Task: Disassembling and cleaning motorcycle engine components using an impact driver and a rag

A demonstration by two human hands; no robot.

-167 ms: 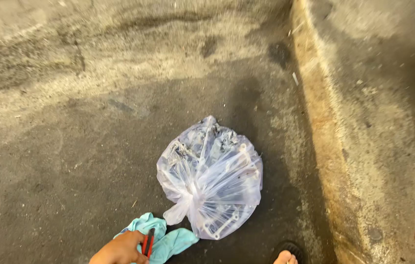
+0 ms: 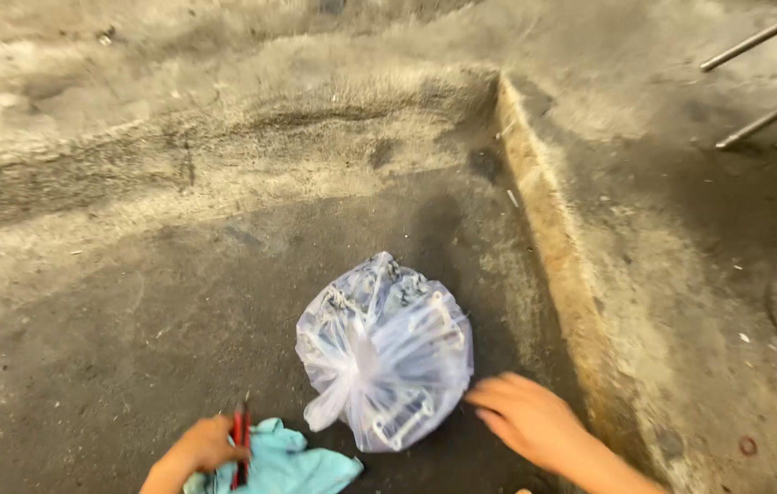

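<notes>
A clear plastic bag (image 2: 387, 352) tied at its neck lies on the dirty concrete floor, with metal parts showing through it. My right hand (image 2: 526, 419) reaches in from the lower right, fingers spread, just beside the bag's right edge and holding nothing. At the bottom edge my left hand (image 2: 201, 448) grips a thin red tool (image 2: 241, 441) and rests on a light blue cloth (image 2: 283, 467), left of the bag.
A raised concrete curb (image 2: 561, 274) runs from the upper middle down to the lower right, close to the bag. Metal rods (image 2: 764, 82) cross the top right corner. A worn ridge in the floor (image 2: 224, 137) lies behind.
My right hand has come into view and reached toward the bag. The view has tilted up a little, so the bag sits lower in frame.
</notes>
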